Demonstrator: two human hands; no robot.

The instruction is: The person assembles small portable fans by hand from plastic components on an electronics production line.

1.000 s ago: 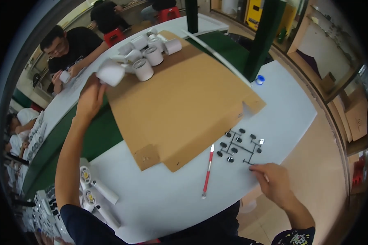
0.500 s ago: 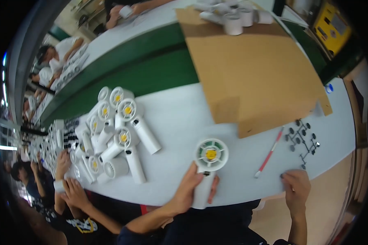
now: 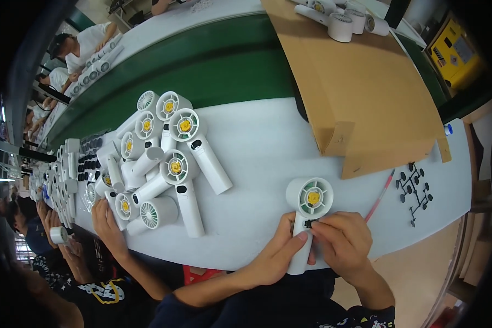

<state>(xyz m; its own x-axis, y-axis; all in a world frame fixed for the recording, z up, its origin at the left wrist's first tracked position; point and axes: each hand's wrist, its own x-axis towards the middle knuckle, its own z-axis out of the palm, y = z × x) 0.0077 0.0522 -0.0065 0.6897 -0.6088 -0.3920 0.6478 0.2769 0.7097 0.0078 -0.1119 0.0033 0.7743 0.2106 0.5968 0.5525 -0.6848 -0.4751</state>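
Observation:
A white handheld fan [image 3: 296,192] with a yellow centre stands tilted up above the near table edge, its round head facing up and away from me. My left hand [image 3: 279,251] is wrapped round its handle. At the top of the handle, just under the head, my right hand [image 3: 347,240] pinches a small black part [image 3: 309,223] against the handle's opening. Its fingertips partly cover that part. To the right lies a branching frame of small black round pieces [image 3: 414,191]. A thin red-and-white stick-like tool [image 3: 381,191] rests between it and my right hand.
Several white fans [image 3: 185,169] lie heaped on the white tabletop [image 3: 251,147] to the left. A co-worker's hand [image 3: 109,229] reaches to that heap. Brown cardboard [image 3: 372,93] covers the far right, with more white fans [image 3: 341,26] on it. A green belt [image 3: 218,74] runs behind.
My right hand has come left from beside the black frame to the fan's handle, with the small black part. My view has shifted slightly. The co-worker's hand has reached to the heap.

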